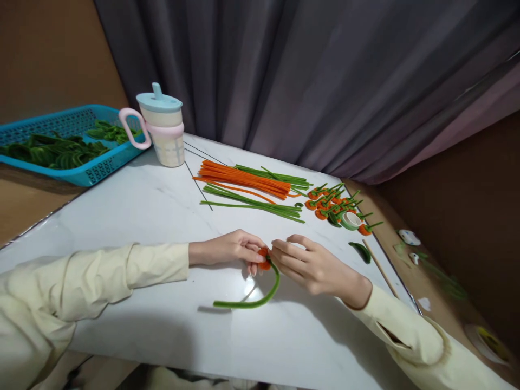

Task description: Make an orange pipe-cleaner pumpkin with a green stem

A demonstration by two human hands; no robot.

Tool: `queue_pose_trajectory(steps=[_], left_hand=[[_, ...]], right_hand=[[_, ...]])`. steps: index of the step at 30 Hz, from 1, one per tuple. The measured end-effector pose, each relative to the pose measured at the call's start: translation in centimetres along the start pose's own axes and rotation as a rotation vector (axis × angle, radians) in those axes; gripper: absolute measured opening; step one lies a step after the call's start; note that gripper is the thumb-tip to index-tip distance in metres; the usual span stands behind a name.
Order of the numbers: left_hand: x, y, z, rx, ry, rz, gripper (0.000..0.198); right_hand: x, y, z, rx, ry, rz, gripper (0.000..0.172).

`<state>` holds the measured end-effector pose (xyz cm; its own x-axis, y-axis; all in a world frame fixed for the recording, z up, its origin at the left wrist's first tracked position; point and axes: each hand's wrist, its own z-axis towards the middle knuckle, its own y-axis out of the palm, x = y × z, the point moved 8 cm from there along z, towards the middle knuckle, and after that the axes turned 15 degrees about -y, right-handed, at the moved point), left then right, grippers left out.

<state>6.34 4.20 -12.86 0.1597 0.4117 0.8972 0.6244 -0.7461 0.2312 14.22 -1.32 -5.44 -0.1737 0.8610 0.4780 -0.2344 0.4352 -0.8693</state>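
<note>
My left hand (233,250) and my right hand (309,262) meet over the white table (142,216), both pinching a small orange pipe-cleaner flower (264,259). A green pipe-cleaner stem (255,300) curves down and to the left from the flower and hangs just above the table. Both sleeves are pale yellow. Fingers of each hand are closed round the orange coil.
Beyond my hands lie orange pipe cleaners (244,177), green pipe cleaners (255,205) and several finished orange flowers (331,203) beside a roll of green tape (351,220). A lidded cup (162,130) and a blue basket (60,142) of green leaves stand far left.
</note>
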Motion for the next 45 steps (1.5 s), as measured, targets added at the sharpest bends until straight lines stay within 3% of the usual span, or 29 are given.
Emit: queue_pose_trajectory(steps=[13,18,26,32,39,45], left_hand=[[-0.9,-0.2,0.5,0.022,-0.003,0.044,0.033],[-1.4,0.4,0.6,-0.052,-0.030,-0.023,0.033],[-1.9,0.2,0.9,-0.012,-0.059,-0.156,0.030],[-1.8,0.0,0.7,0.015,-0.054,-0.158,0.032],[-0.8,0.1,0.2,0.063,-0.018,-0.075,0.036],[-0.4,0.3,0.1,0.099,0.007,-0.008,0.030]], right_hand=[[-0.1,0.1,-0.4,0.025,0.027,0.084,0.029],[0.3,0.0,-0.5,0.051,0.110,0.156,0.032],[0.6,0.5,-0.8,0.075,0.209,0.300,0.021],[1.0,0.9,-0.8,0.085,0.301,0.344,0.022],[0.9,0.9,-1.1,0.186,0.371,0.335,0.026],[1.3,2.1,-1.9,0.246,0.566,0.581,0.019]])
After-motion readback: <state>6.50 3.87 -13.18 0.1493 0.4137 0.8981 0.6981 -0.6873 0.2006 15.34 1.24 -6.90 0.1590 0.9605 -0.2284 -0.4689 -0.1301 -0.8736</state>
